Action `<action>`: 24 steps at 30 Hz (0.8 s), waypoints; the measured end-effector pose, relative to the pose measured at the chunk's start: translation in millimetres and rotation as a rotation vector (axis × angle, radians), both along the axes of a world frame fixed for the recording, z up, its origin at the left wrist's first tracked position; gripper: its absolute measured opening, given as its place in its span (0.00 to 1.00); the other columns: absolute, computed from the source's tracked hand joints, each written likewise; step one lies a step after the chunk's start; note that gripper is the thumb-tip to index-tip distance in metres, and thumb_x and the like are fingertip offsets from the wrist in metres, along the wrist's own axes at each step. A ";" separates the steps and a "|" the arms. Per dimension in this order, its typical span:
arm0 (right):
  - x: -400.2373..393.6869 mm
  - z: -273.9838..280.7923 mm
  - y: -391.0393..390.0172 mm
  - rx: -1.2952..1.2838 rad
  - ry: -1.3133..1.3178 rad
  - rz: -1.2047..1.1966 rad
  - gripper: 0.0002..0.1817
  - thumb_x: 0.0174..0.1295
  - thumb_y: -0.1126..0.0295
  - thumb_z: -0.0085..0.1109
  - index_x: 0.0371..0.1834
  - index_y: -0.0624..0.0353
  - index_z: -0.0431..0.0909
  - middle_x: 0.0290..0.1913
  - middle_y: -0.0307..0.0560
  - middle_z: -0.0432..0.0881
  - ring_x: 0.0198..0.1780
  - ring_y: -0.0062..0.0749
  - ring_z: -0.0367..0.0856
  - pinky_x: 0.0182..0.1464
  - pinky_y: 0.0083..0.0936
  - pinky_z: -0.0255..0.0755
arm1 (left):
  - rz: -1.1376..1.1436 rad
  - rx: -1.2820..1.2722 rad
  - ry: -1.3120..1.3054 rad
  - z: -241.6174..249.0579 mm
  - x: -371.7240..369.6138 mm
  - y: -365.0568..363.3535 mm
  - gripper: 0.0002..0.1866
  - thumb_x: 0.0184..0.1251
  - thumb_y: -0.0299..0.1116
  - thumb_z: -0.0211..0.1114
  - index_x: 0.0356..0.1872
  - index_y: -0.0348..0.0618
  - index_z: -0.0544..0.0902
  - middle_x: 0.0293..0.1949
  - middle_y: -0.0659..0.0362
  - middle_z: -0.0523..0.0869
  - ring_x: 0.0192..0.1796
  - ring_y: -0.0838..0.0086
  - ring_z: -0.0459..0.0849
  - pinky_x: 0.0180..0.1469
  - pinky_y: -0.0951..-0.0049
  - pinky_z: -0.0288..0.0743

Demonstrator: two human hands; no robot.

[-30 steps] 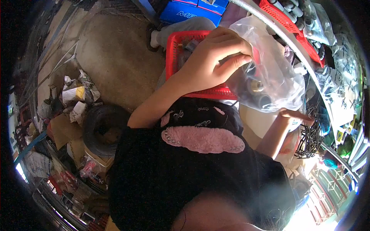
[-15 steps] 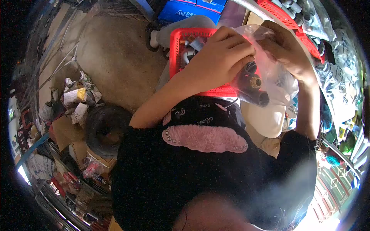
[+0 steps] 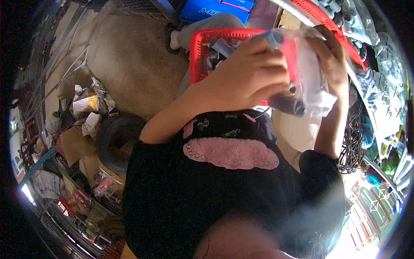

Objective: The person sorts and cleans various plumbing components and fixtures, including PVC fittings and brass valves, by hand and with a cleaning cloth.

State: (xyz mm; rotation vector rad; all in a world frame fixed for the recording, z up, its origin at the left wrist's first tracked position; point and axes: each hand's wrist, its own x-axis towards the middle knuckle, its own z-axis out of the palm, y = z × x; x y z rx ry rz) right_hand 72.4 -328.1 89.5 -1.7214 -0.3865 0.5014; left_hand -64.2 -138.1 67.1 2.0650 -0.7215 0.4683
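Left hand (image 3: 248,75) clamped on clear plastic bag (image 3: 311,82) near side, grey pipe piece (image 3: 272,38) at fingertips. Right hand (image 3: 332,60) gripping bag far right edge. Bag over red basket (image 3: 196,56); dark fittings inside.

We see a red basket (image 3: 196,56), a clear bag (image 3: 312,82), blue boxes (image 3: 207,9), and a black top (image 3: 194,198) with a pink fluffy patch (image 3: 230,153)
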 end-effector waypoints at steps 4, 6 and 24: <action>13.9 -11.1 -12.8 -0.014 -0.068 0.059 0.09 0.67 0.70 0.54 0.45 0.62 0.78 0.29 0.31 0.74 0.26 0.10 0.64 0.27 0.13 0.57 | -0.006 -0.022 0.104 -0.8 -19.0 -5.9 0.06 0.65 0.35 0.64 0.36 0.45 0.79 0.37 0.61 0.79 0.47 0.64 0.75 0.51 0.66 0.68; 9.9 -11.3 -14.6 -0.068 -0.057 0.086 0.10 0.69 0.70 0.52 0.48 0.62 0.77 0.30 0.31 0.74 0.26 0.09 0.64 0.28 0.12 0.56 | 0.069 0.157 0.049 -6.4 -20.1 -4.2 0.10 0.64 0.42 0.65 0.39 0.48 0.80 0.38 0.63 0.79 0.46 0.65 0.75 0.50 0.65 0.69; -20.1 -37.2 12.1 0.199 0.195 0.006 0.14 0.68 0.71 0.52 0.53 0.64 0.76 0.28 0.33 0.76 0.22 0.09 0.63 0.23 0.12 0.57 | 0.168 0.272 0.113 -34.1 -15.3 -11.6 0.18 0.55 0.45 0.71 0.44 0.49 0.84 0.45 0.61 0.82 0.51 0.63 0.76 0.55 0.60 0.71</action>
